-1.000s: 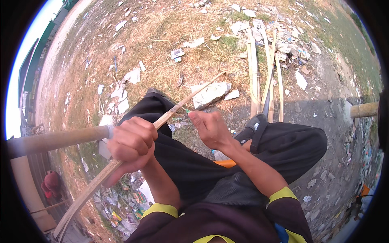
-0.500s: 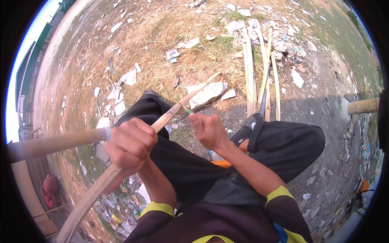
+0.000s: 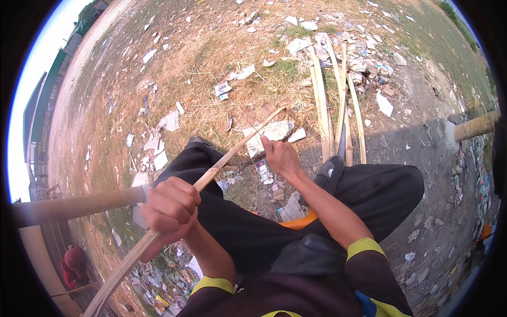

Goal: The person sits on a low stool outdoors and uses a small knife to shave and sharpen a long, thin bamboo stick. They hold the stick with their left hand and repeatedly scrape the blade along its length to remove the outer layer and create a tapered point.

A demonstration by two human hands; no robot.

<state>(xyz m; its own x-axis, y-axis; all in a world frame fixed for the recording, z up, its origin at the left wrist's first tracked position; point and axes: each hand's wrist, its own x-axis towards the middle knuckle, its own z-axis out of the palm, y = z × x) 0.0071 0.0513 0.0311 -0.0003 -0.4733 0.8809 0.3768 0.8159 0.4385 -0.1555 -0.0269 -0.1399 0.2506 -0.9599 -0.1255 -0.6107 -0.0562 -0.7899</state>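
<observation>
A long, pale bamboo strip (image 3: 215,170) slants from the lower left up to a thin tip in front of me. Wrapped round its middle, my left hand (image 3: 171,206) is closed. Beside the strip's thinner far part is my right hand (image 3: 283,157), its fingers curled and its thumb pointing up toward the strip. A thin sliver sticks up from the strip close to that thumb. Anything inside the right fist is hidden. Whether the right thumb touches the strip I cannot tell.
Several split bamboo strips (image 3: 342,95) lie ahead beyond my right foot, with a grey blade-like piece (image 3: 342,141) among them. Round bamboo poles stand out at left (image 3: 79,205) and right (image 3: 475,127). Paper scraps (image 3: 274,132) litter the dry grass. Red objects (image 3: 75,261) are at lower left.
My right hand has moved slightly forward and right, nearer the strip's tip, with its thumb more extended. The strip's tip sits slightly lower in view. My left hand still grips the strip.
</observation>
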